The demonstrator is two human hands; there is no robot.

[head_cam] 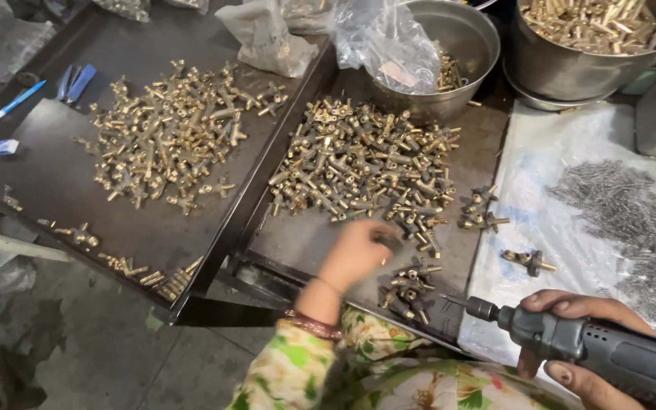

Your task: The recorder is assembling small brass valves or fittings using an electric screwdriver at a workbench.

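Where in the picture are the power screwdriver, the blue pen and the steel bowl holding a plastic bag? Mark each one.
power screwdriver (571,342): head view, on its grey body near the nose.
blue pen (20,99): head view, on the middle of its barrel.
steel bowl (471,38): head view, on its bare inner wall.

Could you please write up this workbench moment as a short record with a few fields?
left hand: reaching into the pile of brass fittings on the right tray, fingers closed around a dark fitting
right hand: gripping a grey power driver
left tray: a second heap of brass parts
back: steel bowl and plastic bags
right side: small screws on a white sheet
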